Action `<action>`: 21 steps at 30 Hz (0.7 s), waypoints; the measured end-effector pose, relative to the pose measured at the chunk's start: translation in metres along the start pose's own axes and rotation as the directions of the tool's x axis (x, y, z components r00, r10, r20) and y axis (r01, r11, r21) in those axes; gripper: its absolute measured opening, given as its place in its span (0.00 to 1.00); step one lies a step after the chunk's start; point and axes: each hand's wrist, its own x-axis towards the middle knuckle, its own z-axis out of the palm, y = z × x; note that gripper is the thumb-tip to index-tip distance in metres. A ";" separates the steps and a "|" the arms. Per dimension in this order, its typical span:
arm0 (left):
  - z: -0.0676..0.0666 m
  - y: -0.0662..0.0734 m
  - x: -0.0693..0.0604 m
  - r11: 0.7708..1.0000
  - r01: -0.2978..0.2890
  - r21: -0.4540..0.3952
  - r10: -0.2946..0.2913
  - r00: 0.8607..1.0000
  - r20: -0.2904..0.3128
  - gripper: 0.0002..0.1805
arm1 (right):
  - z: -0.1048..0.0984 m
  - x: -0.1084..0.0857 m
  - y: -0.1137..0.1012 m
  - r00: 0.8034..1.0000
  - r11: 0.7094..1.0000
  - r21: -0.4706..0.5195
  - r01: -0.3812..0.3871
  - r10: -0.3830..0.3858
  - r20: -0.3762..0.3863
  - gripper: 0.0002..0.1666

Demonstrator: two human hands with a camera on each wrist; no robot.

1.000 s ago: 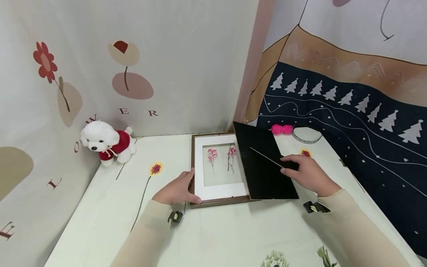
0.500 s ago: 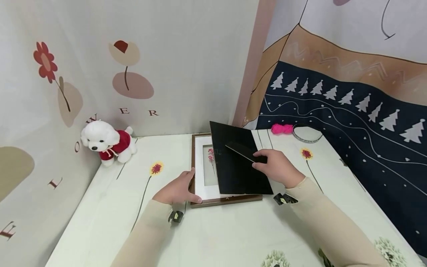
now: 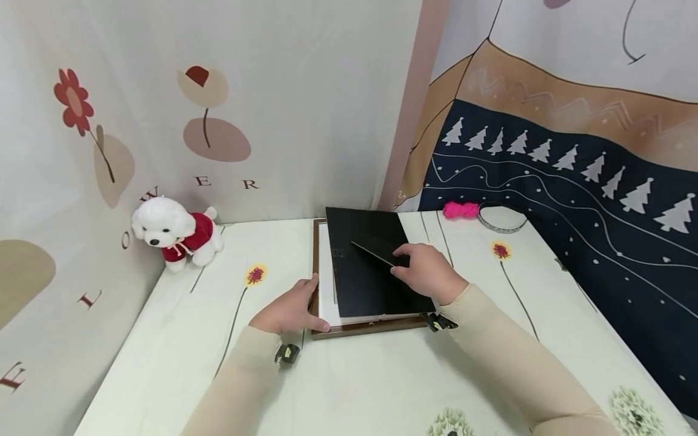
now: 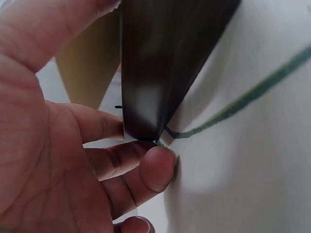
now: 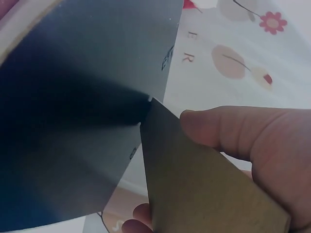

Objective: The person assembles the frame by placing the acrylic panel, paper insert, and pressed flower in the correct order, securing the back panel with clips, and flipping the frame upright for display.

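A brown picture frame (image 3: 371,328) lies face down on the table, a strip of its white mat (image 3: 326,284) showing at the left. My left hand (image 3: 286,307) holds its near left corner, thumb on the front side; the left wrist view shows fingers around the frame's dark edge (image 4: 150,73). Over the frame is a black backing board (image 3: 354,290), slightly askew and hiding the pressed flowers. My right hand (image 3: 431,272) pinches the board's easel leg (image 3: 376,248). In the right wrist view, that tapered leg (image 5: 204,189) stands out from the board (image 5: 73,150).
A white plush dog (image 3: 174,233) in a red top sits at the back left. A pink bow (image 3: 460,211) and a silvery hairband (image 3: 501,229) lie at the back right. Printed curtains (image 3: 305,121) stand close behind the frame.
My right hand has brought the backing board left and lower over the frame, covering the pressed flowers. The left hand has stayed at the frame's corner.
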 end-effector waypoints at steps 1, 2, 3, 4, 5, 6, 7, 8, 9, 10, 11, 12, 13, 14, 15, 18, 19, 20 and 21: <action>0.000 0.000 0.000 1.000 -0.001 -0.002 0.001 1.000 0.000 0.71 | 0.002 0.000 -0.002 1.000 1.000 -0.018 0.005 -0.005 0.000 0.24; 0.000 0.000 0.000 1.000 -0.002 -0.003 0.002 1.000 0.000 0.71 | 0.004 0.001 -0.003 1.000 0.999 -0.040 0.013 -0.012 0.002 0.24; 0.000 0.000 -0.001 1.000 -0.002 -0.005 0.002 1.000 0.000 0.71 | 0.007 0.001 -0.004 1.000 0.998 -0.059 0.018 -0.018 0.003 0.24; 0.000 0.000 -0.001 1.000 -0.002 -0.007 0.002 1.000 0.000 0.71 | 0.009 0.001 -0.006 1.000 0.997 -0.076 0.024 -0.023 0.003 0.24; 0.000 0.001 -0.001 1.000 -0.001 -0.008 0.001 1.000 -0.001 0.71 | 0.012 0.001 -0.007 1.000 0.995 -0.094 0.027 -0.027 0.001 0.24; 0.000 0.001 -0.001 1.000 0.001 -0.011 -0.001 1.000 0.000 0.71 | 0.014 0.001 -0.008 1.000 0.993 -0.110 0.029 -0.029 -0.001 0.23; 0.000 0.001 -0.001 1.000 0.002 -0.012 -0.002 1.000 0.000 0.71 | 0.015 0.001 -0.009 1.000 0.992 -0.126 0.028 -0.029 -0.004 0.23; 0.000 0.001 -0.001 1.000 0.003 -0.013 -0.003 1.000 0.000 0.71 | 0.017 0.001 -0.010 1.000 0.990 -0.137 0.023 -0.023 -0.004 0.23; 0.000 0.002 -0.001 1.000 0.004 -0.015 -0.004 1.000 0.001 0.71 | 0.019 0.001 -0.011 1.000 0.989 -0.147 0.015 -0.016 -0.004 0.24; 0.000 0.002 -0.001 1.000 0.005 -0.014 -0.005 1.000 0.002 0.71 | 0.020 0.001 -0.012 1.000 0.988 -0.156 0.007 -0.008 -0.002 0.24; 0.000 0.002 -0.001 1.000 0.006 -0.012 -0.006 1.000 0.002 0.71 | 0.022 0.002 -0.013 1.000 0.987 -0.163 -0.003 0.003 0.001 0.24; 0.000 0.001 -0.001 1.000 0.008 -0.011 -0.008 1.000 0.003 0.70 | 0.023 0.002 -0.013 1.000 0.985 -0.169 -0.014 0.015 0.005 0.24; 0.000 0.001 -0.001 1.000 0.010 -0.009 -0.010 1.000 0.002 0.70 | 0.025 0.003 -0.014 1.000 0.984 -0.175 -0.027 0.029 0.006 0.24; 0.000 0.001 -0.001 1.000 0.010 -0.007 -0.010 1.000 0.001 0.71 | 0.026 0.003 -0.015 0.999 0.983 -0.181 -0.039 0.041 0.007 0.24; 0.000 0.001 -0.001 1.000 0.008 -0.004 -0.008 1.000 0.001 0.70 | 0.027 0.003 -0.015 0.999 0.981 -0.187 -0.048 0.050 0.007 0.25; 0.000 0.000 0.000 1.000 0.006 -0.003 -0.006 1.000 0.002 0.70 | 0.031 0.003 -0.015 0.998 0.978 -0.199 -0.063 0.066 0.007 0.26; 0.000 0.000 0.000 1.000 0.003 -0.004 -0.003 1.000 0.003 0.71 | 0.031 0.003 -0.014 0.998 0.978 -0.200 -0.062 0.065 0.009 0.26; 0.000 0.000 0.000 1.000 0.000 -0.004 0.000 1.000 0.004 0.71 | 0.032 0.003 -0.013 0.998 0.978 -0.201 -0.057 0.061 0.013 0.27; 0.000 0.000 0.000 1.000 0.000 -0.005 0.000 1.000 0.005 0.71 | 0.032 0.003 -0.012 0.998 0.979 -0.196 -0.049 0.053 0.017 0.28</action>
